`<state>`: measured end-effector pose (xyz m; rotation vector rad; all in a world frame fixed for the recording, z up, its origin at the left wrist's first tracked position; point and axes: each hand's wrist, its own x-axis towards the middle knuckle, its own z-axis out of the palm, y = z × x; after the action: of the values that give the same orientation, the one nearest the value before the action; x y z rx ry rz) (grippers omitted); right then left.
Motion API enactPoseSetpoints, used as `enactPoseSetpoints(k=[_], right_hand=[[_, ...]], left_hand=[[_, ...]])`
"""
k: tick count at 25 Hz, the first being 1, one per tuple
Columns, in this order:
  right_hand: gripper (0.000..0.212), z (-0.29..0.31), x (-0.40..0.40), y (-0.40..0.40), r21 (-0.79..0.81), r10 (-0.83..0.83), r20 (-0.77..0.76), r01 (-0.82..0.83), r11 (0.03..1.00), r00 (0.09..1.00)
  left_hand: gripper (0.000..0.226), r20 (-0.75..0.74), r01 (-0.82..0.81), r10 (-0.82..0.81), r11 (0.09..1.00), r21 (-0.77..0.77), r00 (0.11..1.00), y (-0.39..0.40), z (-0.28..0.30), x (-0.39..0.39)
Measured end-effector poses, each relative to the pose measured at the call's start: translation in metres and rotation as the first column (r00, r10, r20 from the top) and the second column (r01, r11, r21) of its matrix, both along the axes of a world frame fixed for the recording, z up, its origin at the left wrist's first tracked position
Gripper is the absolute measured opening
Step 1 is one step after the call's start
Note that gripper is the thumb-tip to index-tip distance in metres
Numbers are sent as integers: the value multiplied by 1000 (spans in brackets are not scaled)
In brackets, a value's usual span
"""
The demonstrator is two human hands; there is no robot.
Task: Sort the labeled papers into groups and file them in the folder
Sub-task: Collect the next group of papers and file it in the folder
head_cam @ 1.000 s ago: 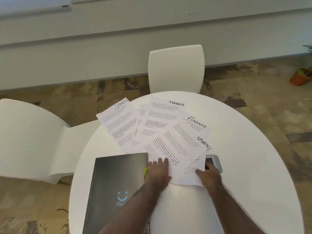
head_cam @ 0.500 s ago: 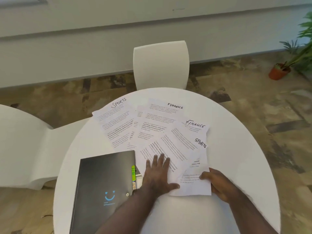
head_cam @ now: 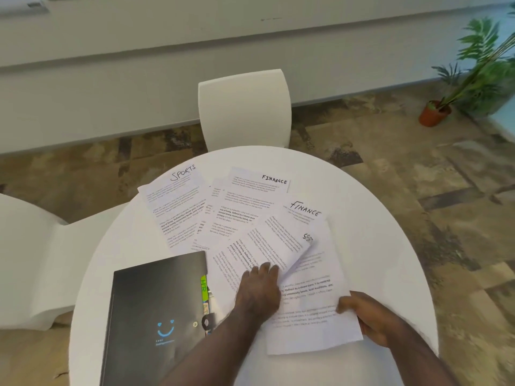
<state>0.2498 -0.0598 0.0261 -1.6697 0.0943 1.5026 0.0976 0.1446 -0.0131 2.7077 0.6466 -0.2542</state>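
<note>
Several printed papers lie fanned out on the round white table point(head_cam: 376, 246). One far-left sheet is headed SPORTS point(head_cam: 178, 207); two others are headed FINANCE, one at the back point(head_cam: 262, 182) and one further right point(head_cam: 303, 211). My right hand point(head_cam: 370, 316) pinches the near right edge of another SPORTS sheet point(head_cam: 309, 310), which is partly slid out from under the fan, its heading half covered. My left hand point(head_cam: 259, 293) presses flat on the papers above it, fingers together. A black folder point(head_cam: 156, 316) with a blue smile logo and a green HR tab lies closed at the near left.
A white chair point(head_cam: 245, 107) stands at the far side of the table, and another white chair point(head_cam: 30, 260) at the left. A potted plant point(head_cam: 457, 93) sits on the floor at the far right. Bare tabletop shows at the right.
My right hand has drawn the lower SPORTS sheet toward me and to the right, out from under the fan. My left hand stays pressed on the pile. The view has shifted.
</note>
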Motion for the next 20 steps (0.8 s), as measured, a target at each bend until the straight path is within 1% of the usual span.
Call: enactPoseSetpoints(k=[2, 4, 5, 7, 8, 11, 12, 14, 16, 18, 20], right_hand=[[38, -4, 3, -18, -55, -25, 24, 27, 998, 999], [36, -9, 2, -36, -102, -68, 36, 71, 992, 997], [35, -12, 0, -44, -123, -89, 46, 94, 988, 995], [32, -19, -4, -58, -165, -128, 76, 139, 976, 989], [30, -23, -7, -64, -172, -155, 91, 169, 970, 984], [25, -34, -12, -77, -165, -239, 164, 265, 950, 957], [23, -37, -14, -81, -166, -253, 198, 287, 943, 947], [23, -40, -14, -91, -167, -281, 254, 329, 930, 925], [24, -43, -14, -103, -188, -298, 279, 356, 915, 913], [25, -46, -14, -111, -199, -278, 294, 343, 918, 914], [21, -48, -17, -114, -220, -204, 329, 285, 933, 922]], left_hand=[[32, 51, -74, 75, 997, -37, 996, 1, 7, 5], [36, 77, -215, 231, 961, -173, 970, 2, 12, 7], [35, 79, -302, 331, 920, -251, 940, 3, 14, 8], [20, 29, -451, 500, 803, -391, 866, 10, 22, 11], [15, 7, -493, 555, 744, -450, 832, 15, 27, 13], [51, -3, -537, 654, 619, -573, 757, 27, 43, 18], [55, 15, -522, 674, 585, -620, 738, 30, 47, 18], [54, -1, -502, 723, 478, -721, 691, 35, 51, 16], [52, -55, -508, 765, 371, -777, 642, 40, 54, 14], [52, -92, -518, 774, 325, -791, 627, 42, 58, 14], [53, -95, -513, 777, 313, -799, 622, 42, 63, 14]])
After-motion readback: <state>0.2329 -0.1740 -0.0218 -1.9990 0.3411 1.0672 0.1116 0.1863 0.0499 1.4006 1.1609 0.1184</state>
